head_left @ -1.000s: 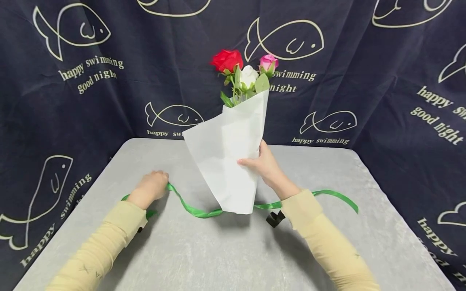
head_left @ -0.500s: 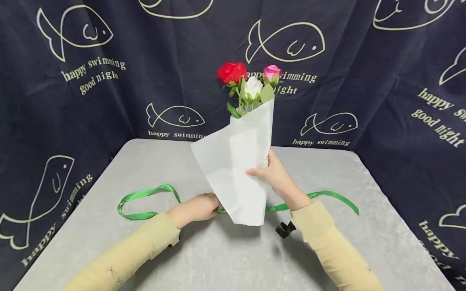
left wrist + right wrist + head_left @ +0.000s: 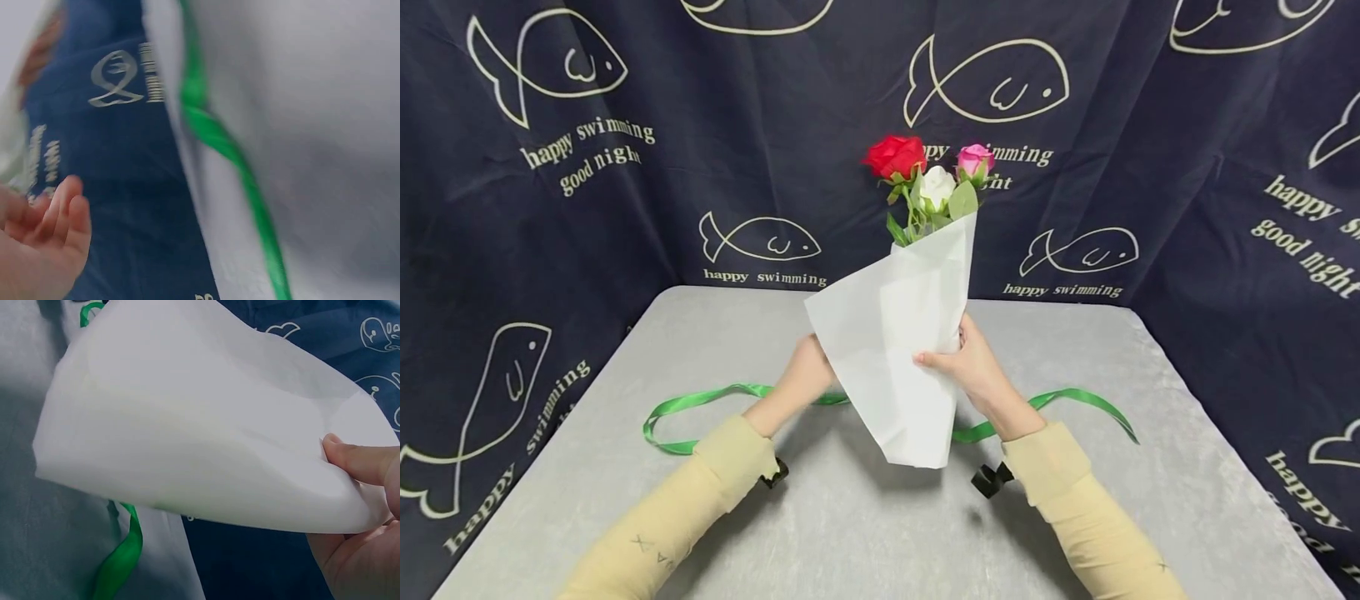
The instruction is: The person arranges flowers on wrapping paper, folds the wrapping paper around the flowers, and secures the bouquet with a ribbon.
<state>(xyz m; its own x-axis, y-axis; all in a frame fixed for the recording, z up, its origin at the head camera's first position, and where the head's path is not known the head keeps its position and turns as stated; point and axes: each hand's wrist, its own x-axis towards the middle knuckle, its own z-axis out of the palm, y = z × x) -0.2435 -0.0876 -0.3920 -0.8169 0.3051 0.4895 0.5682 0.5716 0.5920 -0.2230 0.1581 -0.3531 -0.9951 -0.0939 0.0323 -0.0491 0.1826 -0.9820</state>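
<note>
A bouquet wrapped in white paper [image 3: 910, 333] stands tilted above the table in the head view. A red rose [image 3: 895, 158], a white rose [image 3: 937, 188] and a pink rose [image 3: 975, 162] rise from its top. My right hand [image 3: 976, 371] grips the wrap's right side, thumb in front. Beside the paper's left edge is my left hand [image 3: 807, 371], its fingertips hidden behind the wrap. The left wrist view shows that hand [image 3: 47, 244] with loosely bent fingers and nothing visible in them. A green ribbon [image 3: 688, 403] lies across the table, passing behind the wrap.
The grey table [image 3: 850, 533] meets a dark blue curtain [image 3: 850, 92] with fish prints at its back and sides. Black wrist mounts [image 3: 991, 480] show under both sleeves. The ribbon's right end [image 3: 1090, 402] curves past my right forearm.
My left hand let go of the ribbon and moved right, then up to the paper's left edge. My right hand shifted the bouquet slightly right and down.
</note>
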